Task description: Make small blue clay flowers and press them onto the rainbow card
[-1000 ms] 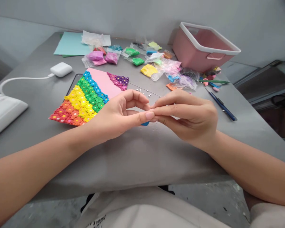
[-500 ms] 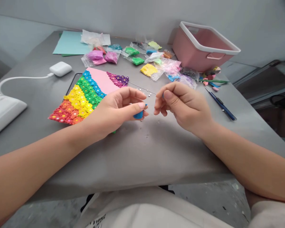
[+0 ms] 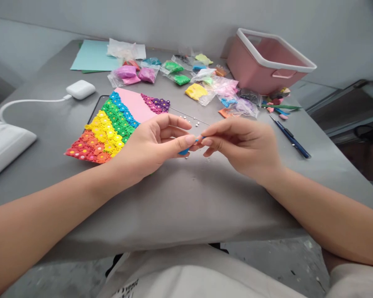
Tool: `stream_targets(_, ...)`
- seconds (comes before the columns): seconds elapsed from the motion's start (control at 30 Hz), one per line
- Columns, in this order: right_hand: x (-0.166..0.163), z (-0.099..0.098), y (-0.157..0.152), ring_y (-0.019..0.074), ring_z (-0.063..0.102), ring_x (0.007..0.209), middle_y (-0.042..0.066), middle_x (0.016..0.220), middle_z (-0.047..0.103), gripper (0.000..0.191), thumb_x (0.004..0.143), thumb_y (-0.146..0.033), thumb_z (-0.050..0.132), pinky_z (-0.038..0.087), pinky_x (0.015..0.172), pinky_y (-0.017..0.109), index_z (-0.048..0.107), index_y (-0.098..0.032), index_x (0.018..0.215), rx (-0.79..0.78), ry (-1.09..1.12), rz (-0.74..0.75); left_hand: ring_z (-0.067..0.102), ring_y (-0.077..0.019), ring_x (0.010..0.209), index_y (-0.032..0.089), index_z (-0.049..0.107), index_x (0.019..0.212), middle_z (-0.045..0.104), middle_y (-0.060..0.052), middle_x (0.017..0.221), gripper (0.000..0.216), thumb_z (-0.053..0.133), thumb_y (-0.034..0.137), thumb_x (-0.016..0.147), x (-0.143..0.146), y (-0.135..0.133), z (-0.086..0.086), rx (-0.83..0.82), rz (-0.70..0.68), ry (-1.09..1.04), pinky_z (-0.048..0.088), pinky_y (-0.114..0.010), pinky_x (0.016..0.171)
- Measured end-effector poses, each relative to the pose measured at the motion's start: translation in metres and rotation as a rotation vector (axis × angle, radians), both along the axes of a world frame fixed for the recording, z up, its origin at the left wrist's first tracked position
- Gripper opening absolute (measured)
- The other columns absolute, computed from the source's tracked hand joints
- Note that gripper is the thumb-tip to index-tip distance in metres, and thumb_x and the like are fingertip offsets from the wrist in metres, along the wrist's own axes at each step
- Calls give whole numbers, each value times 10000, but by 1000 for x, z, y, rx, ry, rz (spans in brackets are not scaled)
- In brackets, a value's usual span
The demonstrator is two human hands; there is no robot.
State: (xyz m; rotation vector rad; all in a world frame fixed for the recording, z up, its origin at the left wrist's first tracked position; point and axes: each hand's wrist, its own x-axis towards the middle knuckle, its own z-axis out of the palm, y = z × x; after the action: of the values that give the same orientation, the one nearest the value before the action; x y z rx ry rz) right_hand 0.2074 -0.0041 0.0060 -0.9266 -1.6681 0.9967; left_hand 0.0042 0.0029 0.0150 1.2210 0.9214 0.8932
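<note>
My left hand (image 3: 155, 142) is curled around a small lump of blue clay (image 3: 184, 151), held between thumb and fingers above the grey table (image 3: 180, 194). My right hand (image 3: 242, 142) pinches at the tip of that same blue clay, thumb and forefinger pressed together against it. Just left of my left hand lies a pink card (image 3: 118, 124) covered in rainbow bands of small clay flowers, red through purple. A few tiny white beads (image 3: 189, 121) lie on the table behind my fingers.
Several bags of coloured clay (image 3: 186, 78) are spread at the back of the table. A pink basket (image 3: 267, 62) stands at the back right, with blue sculpting tools (image 3: 290, 136) nearby. A white earbud case (image 3: 81, 89) and cable lie left, teal paper (image 3: 95, 58) behind.
My right hand, apart from the left half a second ago, has come back to the blue clay and pinches its tip. My left hand has stayed in place.
</note>
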Motion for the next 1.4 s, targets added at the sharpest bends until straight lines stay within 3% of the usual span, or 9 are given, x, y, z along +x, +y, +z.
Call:
stream_targets(0.07, 0, -1, -2, 129, 739, 721, -9, 813, 755, 28, 862, -215, 765, 668, 598, 247, 774, -241, 853, 121, -33, 4, 769, -188, 912, 189, 621, 960, 770, -2, 862, 341, 859, 329, 760, 0, 0, -1, 9, -23, -4, 611, -267, 755)
stream_targets(0.2, 1, -5, -1, 107, 723, 718, 20, 950, 760, 183, 881, -108, 712, 651, 575, 228, 805, -260, 926, 370, -99, 25, 774, -187, 905, 189, 609, 960, 777, -3, 888, 394, 893, 315, 718, 0, -1, -2, -16, -55, -40, 605, -247, 730)
stream_targets(0.4, 4, -9, 1, 175, 749, 849, 33, 996, 779, 136, 880, -180, 751, 659, 753, 322, 782, -290, 954, 647, -293, -10, 760, -158, 808, 191, 623, 956, 760, 16, 824, 396, 908, 281, 695, -1, -1, 1, -25, -87, -27, 580, -215, 656)
stream_targets(0.53, 3, -7, -1, 157, 737, 795, 25, 904, 751, 60, 962, -257, 655, 637, 671, 291, 704, -263, 928, 531, -235, -88, 752, -142, 758, 187, 635, 956, 746, 17, 800, 274, 828, 284, 787, -1, -2, 2, 16, -120, -19, 593, -242, 701)
stream_targets(0.7, 7, -4, 4, 133, 707, 700, 1, 753, 689, 367, 1045, -516, 444, 595, 662, 287, 580, -235, 851, 272, -234, -150, 712, -114, 727, 172, 663, 961, 725, 4, 847, 109, 700, 207, 865, -1, -3, 5, 124, -29, 84, 582, -243, 712)
stream_targets(0.83, 10, 0, 10, 138, 653, 662, 10, 697, 679, 358, 996, -482, 566, 524, 612, 277, 613, -223, 754, 279, -458, -126, 673, -117, 739, 165, 666, 995, 702, -17, 843, 125, 567, 225, 947, -3, 2, 3, 220, 36, 194, 540, -231, 670)
stream_targets(1.0, 10, 0, 13, 148, 643, 757, 30, 842, 713, 124, 961, -252, 572, 502, 642, 269, 682, -219, 913, 342, -558, 8, 635, -143, 756, 177, 643, 962, 672, -17, 812, 227, 503, 354, 992, -11, 11, -4, 521, 2, 474, 507, -266, 728)
stream_targets(1.27, 12, 6, 6, 88, 498, 465, -32, 528, 604, 380, 988, -224, 462, 380, 491, 244, 562, -208, 622, 249, -632, 11, 672, -158, 804, 172, 643, 1069, 731, -32, 914, 219, 449, 200, 972, -14, 10, -5, 739, -95, 657, 498, -269, 759)
stream_targets(1.4, 10, 1, 8, 92, 571, 542, -18, 692, 738, 216, 957, -236, 573, 422, 516, 234, 749, -213, 834, 411, -567, -41, 689, -166, 816, 196, 673, 1058, 755, -23, 929, 188, 532, 229, 937, -17, 11, -3, 810, -123, 768, 485, -263, 771)
